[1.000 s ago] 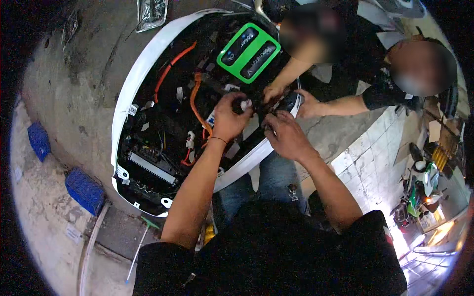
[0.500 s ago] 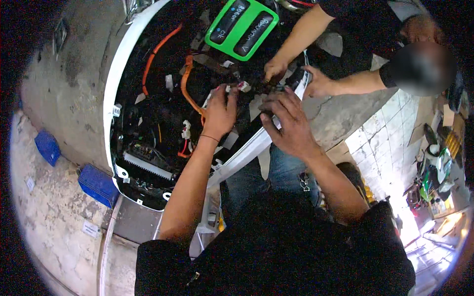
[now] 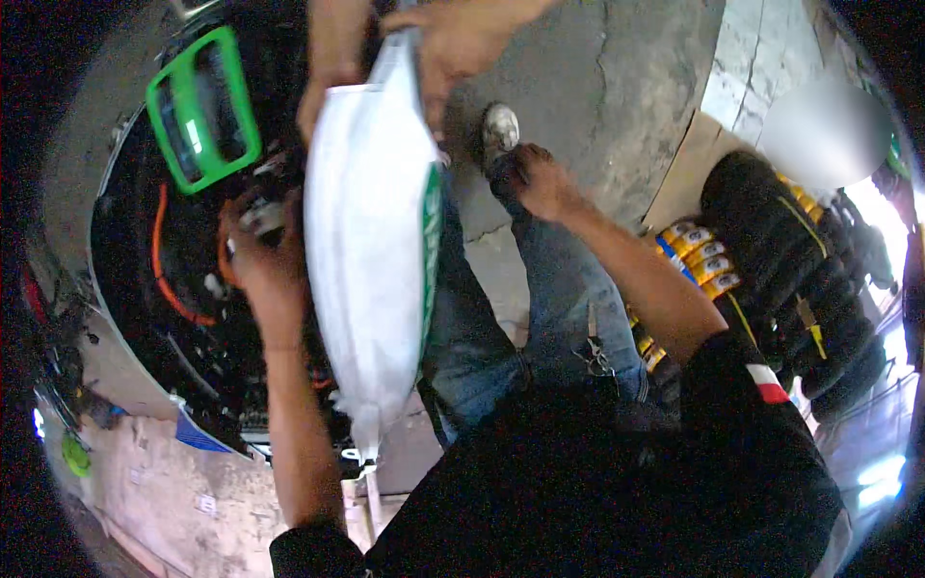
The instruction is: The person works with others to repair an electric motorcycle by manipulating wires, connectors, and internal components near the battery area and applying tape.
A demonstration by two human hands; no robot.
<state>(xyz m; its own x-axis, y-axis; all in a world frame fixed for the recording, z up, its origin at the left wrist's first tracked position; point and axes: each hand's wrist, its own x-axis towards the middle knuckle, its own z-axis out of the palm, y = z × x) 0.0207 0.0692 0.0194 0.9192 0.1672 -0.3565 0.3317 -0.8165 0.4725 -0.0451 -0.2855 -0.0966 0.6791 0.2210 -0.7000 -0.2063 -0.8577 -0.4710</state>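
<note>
My left hand [image 3: 265,275] reaches into an open white body shell with wiring. Its fingers curl around a small pale part [image 3: 262,220], too blurred to name. Beside that hand runs an orange cable [image 3: 161,255]. A white panel wall [image 3: 366,241] of the shell, green along its right side, rises between my hands. To its right, my right hand [image 3: 544,185] hangs apart from the shell above my jeans and a light shoe [image 3: 501,127]. Its fingers are bent inward; what they hold, if anything, is hidden. Another person's hands [image 3: 453,48] are at the panel's far end.
A green-framed dark case [image 3: 204,108] sits on the far part of the shell. Stacked black tyres [image 3: 756,217] and yellow-wrapped rolls [image 3: 701,258] stand at my right, next to flat cardboard [image 3: 682,169]. A blue piece [image 3: 198,431] lies beyond the shell at the left.
The view has swung to the right. My right hand has come off the shell's edge and moved away to the right. My left hand stays among the wiring.
</note>
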